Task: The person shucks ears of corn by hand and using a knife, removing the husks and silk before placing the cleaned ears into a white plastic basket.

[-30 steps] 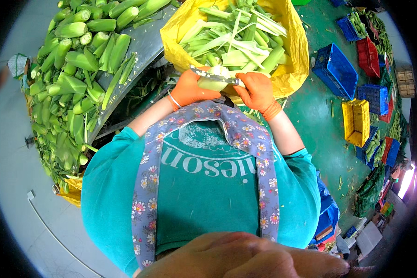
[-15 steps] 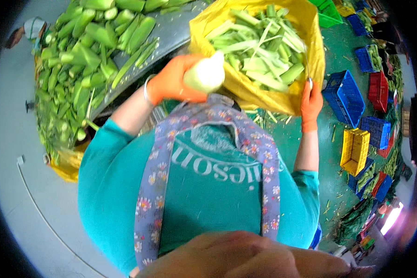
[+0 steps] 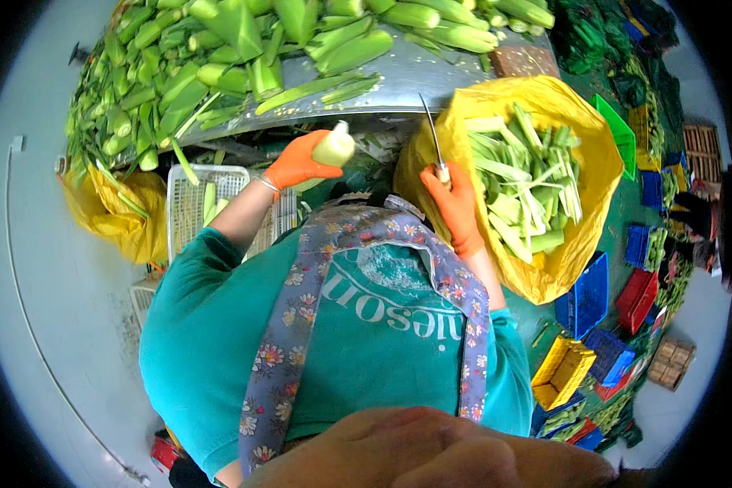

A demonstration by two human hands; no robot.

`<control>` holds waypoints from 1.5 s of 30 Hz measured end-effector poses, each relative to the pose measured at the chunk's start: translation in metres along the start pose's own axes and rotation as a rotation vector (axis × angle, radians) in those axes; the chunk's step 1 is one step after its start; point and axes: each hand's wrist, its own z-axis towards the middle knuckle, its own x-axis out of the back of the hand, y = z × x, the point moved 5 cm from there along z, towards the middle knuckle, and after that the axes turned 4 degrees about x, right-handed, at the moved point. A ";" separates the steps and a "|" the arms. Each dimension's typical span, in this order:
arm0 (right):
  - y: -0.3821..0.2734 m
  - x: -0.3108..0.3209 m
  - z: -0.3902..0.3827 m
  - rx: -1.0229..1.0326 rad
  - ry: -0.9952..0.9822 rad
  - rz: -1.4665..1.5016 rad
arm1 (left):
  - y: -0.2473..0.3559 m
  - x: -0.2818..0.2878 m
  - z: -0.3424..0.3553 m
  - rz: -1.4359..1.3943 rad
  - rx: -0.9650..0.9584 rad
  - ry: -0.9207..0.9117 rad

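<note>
While our left hand (image 3: 302,164) grips a pale ear (image 3: 334,149) of corn, gloved fingers curled around it, our right hand (image 3: 455,210) has the knife (image 3: 436,138), closed firmly on its handle! The blade points away to the far side, its tip up by the near edge of the table (image 3: 407,75), and we see clear space between steel and corn. We have the ear just short of that table edge, left of the knife, its stubby tip aimed far.

Right beside our right hand sits the bag (image 3: 573,259), yellow and wide-mouthed, loaded with pale green husks (image 3: 537,183); whether glove and plastic touch, we cannot tell. Across the table, far and left, we have a great green heap (image 3: 220,49) of corn! Near and left, under our forearm, there's a white crate (image 3: 185,203) with strips inside, and a second bag (image 3: 142,213) farther left. Out right we spot a green crate (image 3: 618,137), then a yellow crate (image 3: 563,370) nearer us on the floor.
</note>
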 end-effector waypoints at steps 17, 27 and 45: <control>0.013 -0.164 0.132 -0.325 -0.071 0.231 | -0.053 0.135 -0.006 -0.878 -0.154 -0.181; -0.134 -0.271 0.131 -0.438 -0.599 1.017 | -0.057 0.132 0.008 -1.069 -0.125 -0.606; -0.058 -0.300 0.135 -0.528 -0.363 0.857 | -0.124 0.085 0.029 -1.374 0.134 -0.562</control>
